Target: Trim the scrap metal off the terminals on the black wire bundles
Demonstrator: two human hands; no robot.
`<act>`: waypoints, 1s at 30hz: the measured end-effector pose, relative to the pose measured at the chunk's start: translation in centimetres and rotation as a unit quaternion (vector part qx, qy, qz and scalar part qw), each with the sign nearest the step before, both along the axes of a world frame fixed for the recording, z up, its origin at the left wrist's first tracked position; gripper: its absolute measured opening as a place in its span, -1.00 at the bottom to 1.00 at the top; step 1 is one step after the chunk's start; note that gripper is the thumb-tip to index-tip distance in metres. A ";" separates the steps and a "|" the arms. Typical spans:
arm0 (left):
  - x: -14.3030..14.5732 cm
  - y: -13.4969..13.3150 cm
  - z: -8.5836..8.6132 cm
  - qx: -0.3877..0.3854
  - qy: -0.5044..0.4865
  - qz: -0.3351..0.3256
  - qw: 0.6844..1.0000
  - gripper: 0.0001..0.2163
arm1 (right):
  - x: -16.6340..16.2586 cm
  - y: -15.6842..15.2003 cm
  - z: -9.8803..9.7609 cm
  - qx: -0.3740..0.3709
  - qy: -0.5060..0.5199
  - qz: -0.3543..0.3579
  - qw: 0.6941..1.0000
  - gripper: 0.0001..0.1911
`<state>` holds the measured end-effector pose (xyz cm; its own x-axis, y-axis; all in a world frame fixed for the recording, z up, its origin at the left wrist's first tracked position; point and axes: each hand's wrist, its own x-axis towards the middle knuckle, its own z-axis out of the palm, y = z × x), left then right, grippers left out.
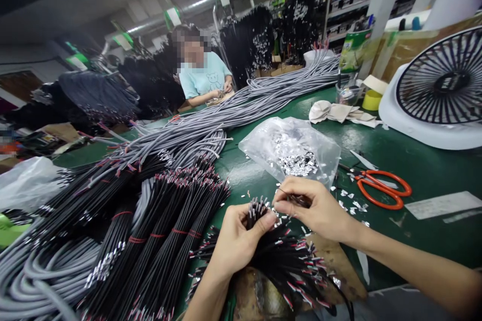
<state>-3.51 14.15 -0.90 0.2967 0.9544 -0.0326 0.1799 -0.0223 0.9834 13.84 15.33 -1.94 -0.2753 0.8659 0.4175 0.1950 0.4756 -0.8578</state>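
My left hand (pixel 239 241) is wrapped round a bundle of thin black cables (pixel 258 210), their silver-tipped ends pointing up. Just right of it, my right hand (pixel 320 210) is closed in a pinch, with something thin and dark under the curled fingers that I cannot make out. Below both hands, more loose black cables (pixel 278 256) fan out, with red and white wire ends. Behind the right hand lies a clear plastic bag (pixel 259 145) with many small silver foil pieces (pixel 301 163) in it.
On the left are banded black cable bundles (pixel 165 235) and thick grey cables (pixel 244 105). Orange-handled scissors (pixel 404 188), foil scraps (pixel 356 205) and a white fan (pixel 395 120) stand or lie at right on the green table (pixel 425 170). Across it sits a person (pixel 203 77).
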 end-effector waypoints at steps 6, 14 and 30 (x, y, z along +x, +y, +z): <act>0.4 0.0 0.0 0.008 0.054 -0.011 0.998 -0.81 | -0.3 0.1 -0.8 -0.060 -0.009 -0.007 0.998 -0.83; 0.7 0.0 -0.4 0.010 0.058 0.032 0.998 -0.83 | -0.3 0.3 -0.8 -0.076 -0.046 -0.023 0.996 -0.71; 1.1 0.6 -1.1 0.048 0.095 0.061 0.992 -0.73 | 1.4 1.3 -0.1 -0.019 -0.042 -0.194 0.980 -0.80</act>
